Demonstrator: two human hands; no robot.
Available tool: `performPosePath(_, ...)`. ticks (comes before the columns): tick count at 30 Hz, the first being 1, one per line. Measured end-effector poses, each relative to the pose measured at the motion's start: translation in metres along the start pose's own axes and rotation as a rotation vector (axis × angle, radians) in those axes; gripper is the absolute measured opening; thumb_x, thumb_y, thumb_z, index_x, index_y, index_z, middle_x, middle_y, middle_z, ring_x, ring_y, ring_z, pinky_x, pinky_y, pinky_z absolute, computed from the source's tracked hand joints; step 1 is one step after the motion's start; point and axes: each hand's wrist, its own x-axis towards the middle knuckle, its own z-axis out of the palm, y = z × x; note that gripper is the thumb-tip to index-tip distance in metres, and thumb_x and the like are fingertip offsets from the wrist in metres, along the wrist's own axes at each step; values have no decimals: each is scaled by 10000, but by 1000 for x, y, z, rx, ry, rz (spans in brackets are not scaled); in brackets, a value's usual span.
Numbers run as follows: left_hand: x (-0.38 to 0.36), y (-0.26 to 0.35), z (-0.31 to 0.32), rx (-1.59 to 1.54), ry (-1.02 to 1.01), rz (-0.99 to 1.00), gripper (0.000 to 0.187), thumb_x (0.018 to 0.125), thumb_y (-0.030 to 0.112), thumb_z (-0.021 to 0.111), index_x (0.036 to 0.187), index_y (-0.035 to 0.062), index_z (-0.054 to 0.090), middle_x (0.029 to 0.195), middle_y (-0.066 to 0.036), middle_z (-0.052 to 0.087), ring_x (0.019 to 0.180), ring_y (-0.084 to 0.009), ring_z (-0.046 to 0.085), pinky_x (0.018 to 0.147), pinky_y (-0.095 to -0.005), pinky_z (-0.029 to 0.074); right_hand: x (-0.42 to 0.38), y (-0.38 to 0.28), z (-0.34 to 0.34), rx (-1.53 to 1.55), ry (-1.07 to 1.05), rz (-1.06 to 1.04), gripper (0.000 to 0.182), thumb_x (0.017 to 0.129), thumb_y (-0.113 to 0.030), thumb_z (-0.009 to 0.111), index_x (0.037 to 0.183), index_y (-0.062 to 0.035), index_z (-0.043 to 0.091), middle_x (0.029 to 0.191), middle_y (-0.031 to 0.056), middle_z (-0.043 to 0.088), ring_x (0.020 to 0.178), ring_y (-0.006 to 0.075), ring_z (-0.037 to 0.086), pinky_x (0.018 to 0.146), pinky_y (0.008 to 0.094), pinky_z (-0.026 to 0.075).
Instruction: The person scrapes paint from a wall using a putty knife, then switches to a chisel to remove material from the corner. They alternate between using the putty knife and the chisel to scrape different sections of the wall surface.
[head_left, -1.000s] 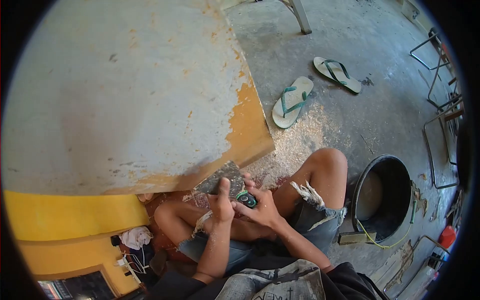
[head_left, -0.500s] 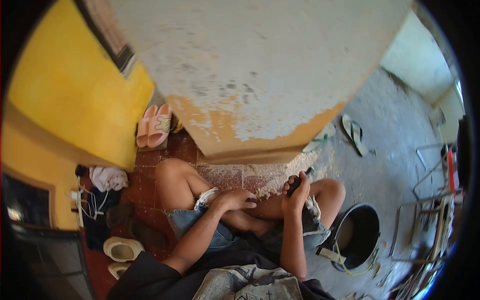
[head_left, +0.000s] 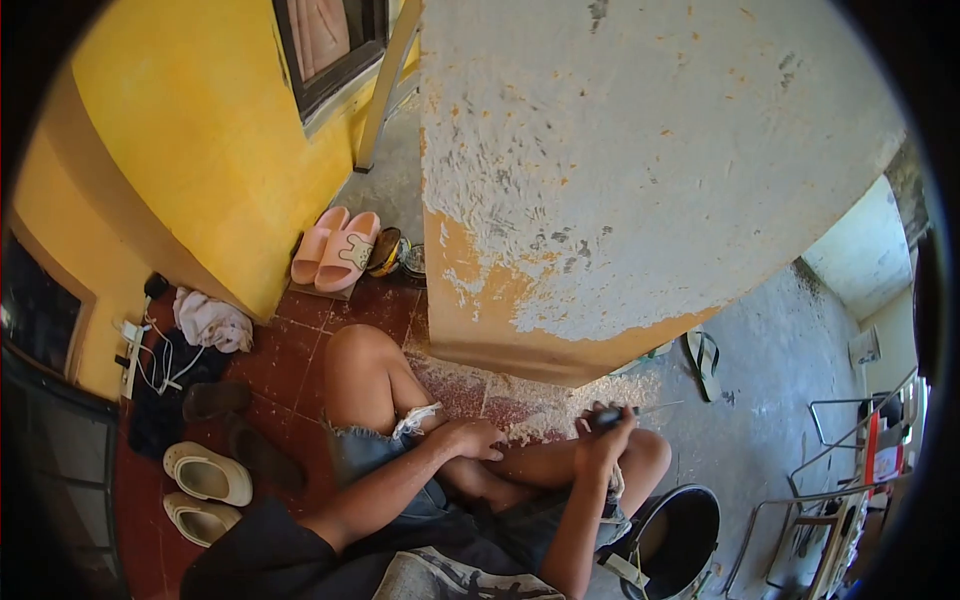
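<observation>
My right hand (head_left: 606,440), above my bent knee, is closed round the dark handle of a tool (head_left: 604,418). The tool's thin metal part points out to the right, seen nearly edge-on. My left hand (head_left: 476,438) lies on my crossed leg with its fingers loosely bent, and no object shows in it. In front of my legs stands a pillar (head_left: 640,180) with rough grey-white patches over orange paint. Pale flakes (head_left: 540,408) are scattered on the red tiles at its foot.
A black bucket (head_left: 707,545) stands by my right knee. Pink slides (head_left: 345,258), cream clogs (head_left: 228,478) and a power strip (head_left: 130,355) lie to the left. A flip-flop (head_left: 705,375) lies on the grey floor, and metal-framed furniture (head_left: 800,500) stands at the right.
The view has swung, so the pillar sits further right. My right hand has turned the tool, and its thin metal part now points right. My left hand still lies on my leg.
</observation>
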Motion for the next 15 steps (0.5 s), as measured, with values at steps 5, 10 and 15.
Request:
performPosePath(5, 2, -4, 0, -14, 56, -10, 401, 846, 381, 666, 1099, 70, 683, 1032, -221, 687, 1004, -397, 652, 871, -491, 505, -10, 38, -13, -130, -292, 268, 308, 961, -421, 505, 887, -125, 545, 733, 79, 605, 677, 276, 636, 655, 435, 537)
performPosePath(10, 5, -9, 12, -9, 91, -19, 397, 835, 384, 671, 1046, 49, 693, 997, -206, 697, 974, -396, 660, 851, -491, 516, -43, 44, -19, -51, -212, 222, 327, 962, -450, 483, 903, -132, 531, 731, 69, 581, 691, 267, 611, 689, 429, 537)
performPosePath(15, 0, 0, 7, 0, 58, -21, 408, 839, 374, 668, 1119, 78, 683, 1066, -197, 692, 1027, -373, 651, 879, -477, 508, -14, 10, -3, 20, -45, -35, 353, 985, -486, 435, 924, -148, 516, 757, 51, 599, 702, 242, 624, 634, 372, 533)
